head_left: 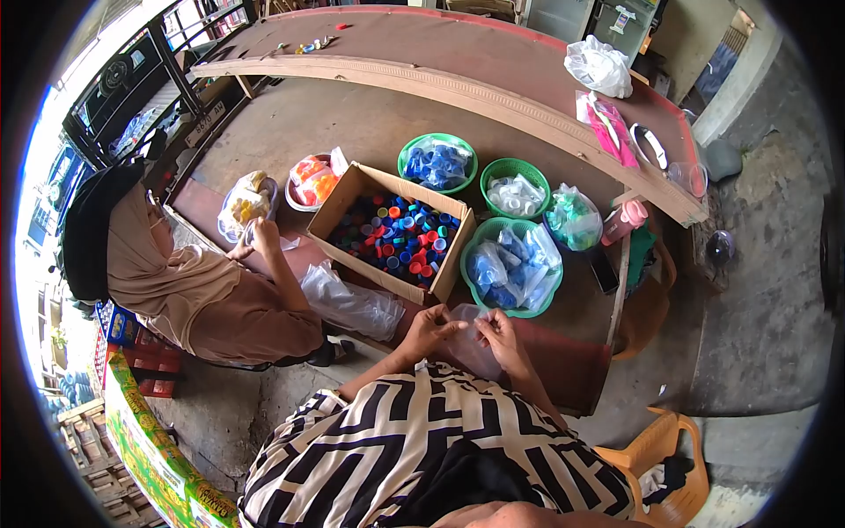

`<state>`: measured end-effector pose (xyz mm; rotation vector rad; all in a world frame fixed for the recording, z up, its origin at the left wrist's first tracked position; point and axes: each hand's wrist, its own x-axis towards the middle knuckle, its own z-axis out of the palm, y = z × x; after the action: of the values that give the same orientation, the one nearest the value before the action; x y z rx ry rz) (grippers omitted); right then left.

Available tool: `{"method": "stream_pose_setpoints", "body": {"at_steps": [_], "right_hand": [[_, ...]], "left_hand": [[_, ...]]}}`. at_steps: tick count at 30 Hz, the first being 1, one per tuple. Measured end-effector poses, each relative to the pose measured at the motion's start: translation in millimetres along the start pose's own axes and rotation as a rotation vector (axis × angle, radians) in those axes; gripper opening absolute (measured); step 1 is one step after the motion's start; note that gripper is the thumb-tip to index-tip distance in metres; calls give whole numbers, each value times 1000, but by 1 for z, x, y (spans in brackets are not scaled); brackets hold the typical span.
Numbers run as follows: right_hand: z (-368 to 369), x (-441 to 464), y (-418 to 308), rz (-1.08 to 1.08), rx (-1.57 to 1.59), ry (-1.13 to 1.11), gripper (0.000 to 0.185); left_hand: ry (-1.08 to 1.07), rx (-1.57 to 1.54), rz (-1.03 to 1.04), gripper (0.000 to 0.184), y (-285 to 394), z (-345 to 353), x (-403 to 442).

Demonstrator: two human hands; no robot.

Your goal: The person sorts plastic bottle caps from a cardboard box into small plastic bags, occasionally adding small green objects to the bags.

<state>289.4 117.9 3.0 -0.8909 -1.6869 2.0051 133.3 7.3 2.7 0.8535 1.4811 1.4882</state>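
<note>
My left hand (429, 327) and my right hand (500, 336) are close together at the near edge of the table, fingers pinched. Between them hangs a thin see-through plastic bag (472, 350), gripped by both hands near its top. Just beyond is a cardboard box (385, 275) of bottle caps (400, 233), mostly blue and red, with a few green ones. Right of the box, a green basket (469, 280) holds plastic bags with blue contents (515, 264).
A co-worker (211, 290) sits at left, hands at a basket of yellowish items (246, 207). More baskets stand behind the box, including one of blue bags (437, 165). A pink bottle (623, 220) and a phone (604, 270) lie at right. An orange chair (656, 449) stands nearby.
</note>
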Motion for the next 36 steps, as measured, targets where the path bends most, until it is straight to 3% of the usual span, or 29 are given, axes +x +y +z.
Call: {"method": "stream_pose_setpoints", "body": {"at_steps": [3,5,8,10,12,17,19,21,23,25,26,28,30,33,36], "right_hand": [[-7,-3,10,-52,-57,86,15],[-14,-4,19,-117,-474,104,14],[4,-17,0,-184,-577,172,21],[10,-19,-2,-180,-604,159,21],[14,-17,4,-94,-592,49,22],[15,-1,8,-168,-648,20,16],[12,4,9,7,-339,-62,9],[11,8,16,-12,-266,-77,7],[11,14,28,-34,-194,-92,5],[13,15,37,216,417,-125,12],[10,17,40,217,416,-127,12],[7,17,31,308,736,-170,19],[4,20,35,285,737,-206,22],[10,15,33,306,719,-94,23],[6,18,46,211,937,-211,24]], "left_hand": [[124,-76,-21,24,-8,-7,3],[200,31,16,21,-15,-13,1],[266,251,87,20,-10,-9,-7],[242,222,18,15,-13,-10,-7],[190,-555,-270,7,-17,-9,-6],[53,-855,-420,10,-54,-36,-5],[9,-889,-465,13,-36,-36,-7],[20,-704,-597,24,3,-27,-16],[-2,-759,-628,26,-32,-33,-13],[-25,-815,-660,29,-33,-32,-12],[-46,-874,-652,28,-33,-30,-11],[-70,-933,-647,28,-31,-27,-11],[-36,-922,-472,24,-37,-26,-13],[0,-952,-516,22,-37,-31,-10],[-137,-870,-492,20,-32,-29,-15]]}}
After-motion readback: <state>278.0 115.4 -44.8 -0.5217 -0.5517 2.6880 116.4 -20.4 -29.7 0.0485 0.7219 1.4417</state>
